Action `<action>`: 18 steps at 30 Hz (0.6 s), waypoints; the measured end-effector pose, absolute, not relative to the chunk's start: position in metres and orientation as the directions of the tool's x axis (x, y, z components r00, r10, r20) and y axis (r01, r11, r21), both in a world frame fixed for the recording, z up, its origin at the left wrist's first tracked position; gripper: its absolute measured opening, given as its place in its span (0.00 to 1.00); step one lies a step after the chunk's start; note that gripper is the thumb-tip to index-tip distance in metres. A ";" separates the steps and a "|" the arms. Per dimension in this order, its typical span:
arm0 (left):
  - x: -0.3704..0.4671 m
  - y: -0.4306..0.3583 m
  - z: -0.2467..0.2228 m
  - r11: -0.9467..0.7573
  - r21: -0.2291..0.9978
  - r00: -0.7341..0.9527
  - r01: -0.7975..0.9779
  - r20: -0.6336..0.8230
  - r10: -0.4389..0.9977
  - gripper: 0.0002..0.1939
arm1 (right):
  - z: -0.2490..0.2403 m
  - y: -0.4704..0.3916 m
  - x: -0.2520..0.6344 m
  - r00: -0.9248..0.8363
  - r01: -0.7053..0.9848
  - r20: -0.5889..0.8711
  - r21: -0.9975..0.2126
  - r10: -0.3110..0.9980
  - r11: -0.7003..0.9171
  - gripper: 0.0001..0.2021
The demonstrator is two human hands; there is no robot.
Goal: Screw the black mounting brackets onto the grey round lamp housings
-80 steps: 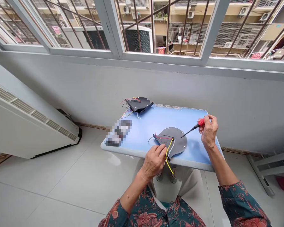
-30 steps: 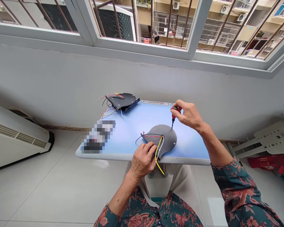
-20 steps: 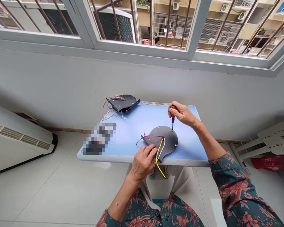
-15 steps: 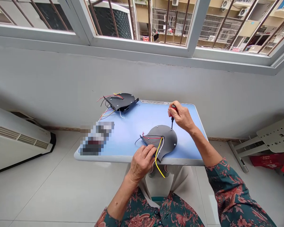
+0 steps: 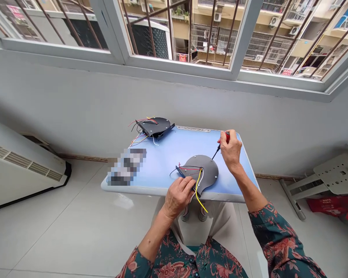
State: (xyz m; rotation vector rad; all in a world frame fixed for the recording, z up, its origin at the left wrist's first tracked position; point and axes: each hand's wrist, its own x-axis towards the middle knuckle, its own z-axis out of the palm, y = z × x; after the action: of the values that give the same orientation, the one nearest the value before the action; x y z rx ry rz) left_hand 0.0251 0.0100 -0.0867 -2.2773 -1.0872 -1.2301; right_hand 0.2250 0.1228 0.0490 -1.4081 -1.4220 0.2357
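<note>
Beneath barred windows, I see a blue table (image 5: 174,146); my right hand (image 5: 231,148) grips a tilted screwdriver (image 5: 219,146), my left hand (image 5: 178,196) pinches the wired black plate's (image 5: 207,170) edge

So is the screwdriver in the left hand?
No, the right hand holds the red-handled screwdriver, and the left hand is at the edge of the dark plate.
</note>
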 end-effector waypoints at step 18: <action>0.024 0.009 -0.084 -0.638 0.059 0.342 0.768 0.804 0.487 0.09 | 0.094 0.107 0.243 -0.322 0.557 0.215 -0.745 0.922 0.368 0.06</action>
State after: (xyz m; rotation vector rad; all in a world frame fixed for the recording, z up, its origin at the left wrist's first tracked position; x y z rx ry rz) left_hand 0.0242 0.0092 -0.0844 -2.2814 -1.1131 -1.1929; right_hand 0.2435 0.1074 0.0939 -1.2739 -2.0010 0.7454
